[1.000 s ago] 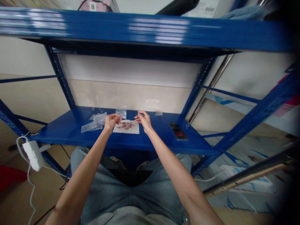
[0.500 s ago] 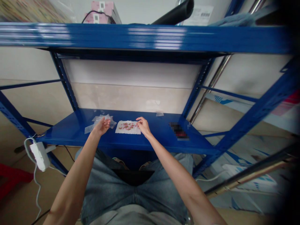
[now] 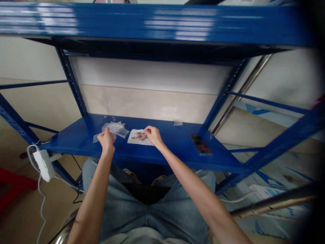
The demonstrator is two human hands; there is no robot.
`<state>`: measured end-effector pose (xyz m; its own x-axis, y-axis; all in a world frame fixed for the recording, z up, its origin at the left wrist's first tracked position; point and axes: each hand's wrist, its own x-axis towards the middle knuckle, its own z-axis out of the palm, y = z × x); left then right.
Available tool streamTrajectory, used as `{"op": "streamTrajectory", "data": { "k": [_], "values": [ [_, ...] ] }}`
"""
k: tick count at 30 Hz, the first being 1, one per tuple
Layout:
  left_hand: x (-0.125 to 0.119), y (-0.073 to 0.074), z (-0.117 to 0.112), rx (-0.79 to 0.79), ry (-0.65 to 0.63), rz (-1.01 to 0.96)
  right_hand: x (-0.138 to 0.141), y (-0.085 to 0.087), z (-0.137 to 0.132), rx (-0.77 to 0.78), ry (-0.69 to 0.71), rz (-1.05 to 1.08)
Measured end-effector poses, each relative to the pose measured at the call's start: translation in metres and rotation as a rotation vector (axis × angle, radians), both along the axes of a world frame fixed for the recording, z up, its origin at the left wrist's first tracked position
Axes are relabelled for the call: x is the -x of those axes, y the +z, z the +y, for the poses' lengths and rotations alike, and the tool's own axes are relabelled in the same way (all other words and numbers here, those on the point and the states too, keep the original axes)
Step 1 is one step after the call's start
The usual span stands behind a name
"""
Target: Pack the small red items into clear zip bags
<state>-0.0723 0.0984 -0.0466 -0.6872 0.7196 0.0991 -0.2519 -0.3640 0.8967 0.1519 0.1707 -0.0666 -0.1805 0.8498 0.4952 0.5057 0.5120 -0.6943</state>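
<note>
My left hand (image 3: 106, 139) is closed, thumb against curled fingers, in front of a loose pile of clear plastic bags (image 3: 118, 128). One bag's edge shows beside this hand; what the fingers hold is too small to make out. To the right of the pile lies a white sheet (image 3: 132, 139), like a tissue, with a wavy front edge. Scattered on it are small pink, red and brownish pieces (image 3: 140, 136). My right hand (image 3: 153, 135) pinches over the sheet's right side, fingertips down at the pieces. Whatever is between those fingertips is hidden.
The blue metal shelf (image 3: 175, 154) bears all this, with another blue beam (image 3: 122, 22) overhead. A small clear bag (image 3: 178, 122) lies at the back. A dark, blurred-out object (image 3: 200, 144) is on the right. A white power strip (image 3: 44, 165) hangs at the left.
My left hand has turned from palm-up with loose fingers to a closed grip. My right hand has come slightly left over the pieces, fingers pinched. The view has tipped downward.
</note>
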Motion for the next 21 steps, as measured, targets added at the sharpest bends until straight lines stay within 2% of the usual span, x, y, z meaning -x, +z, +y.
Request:
{"op": "streamTrajectory", "data": {
  "k": [3, 7, 10, 12, 14, 17, 19, 21],
  "values": [
    [-0.018, -0.017, -0.031, -0.08, 0.062, 0.032, 0.034, 0.001, -0.003, 0.011, 0.027, -0.03],
    [-0.065, -0.046, -0.081, -0.06, 0.02, 0.251, 0.098, 0.008, 0.005, 0.045, 0.064, -0.057],
    [-0.092, -0.07, -0.112, 0.011, -0.029, 0.325, 0.141, 0.015, 0.011, 0.026, -0.038, -0.091],
    [-0.099, -0.084, -0.127, 0.076, -0.14, 0.421, 0.16, 0.017, 0.014, -0.019, -0.144, -0.108],
    [-0.098, -0.094, -0.137, 0.118, -0.192, 0.454, 0.171, 0.018, 0.018, -0.013, -0.189, -0.098],
    [-0.087, -0.103, -0.147, 0.128, -0.191, 0.423, 0.174, 0.019, 0.027, 0.071, -0.166, -0.072],
    [-0.078, -0.104, -0.151, 0.122, -0.17, 0.415, 0.169, 0.026, 0.034, 0.087, -0.138, -0.058],
    [-0.068, -0.103, -0.153, 0.112, -0.134, 0.396, 0.158, 0.04, 0.041, 0.073, -0.116, -0.044]
  ]
}}
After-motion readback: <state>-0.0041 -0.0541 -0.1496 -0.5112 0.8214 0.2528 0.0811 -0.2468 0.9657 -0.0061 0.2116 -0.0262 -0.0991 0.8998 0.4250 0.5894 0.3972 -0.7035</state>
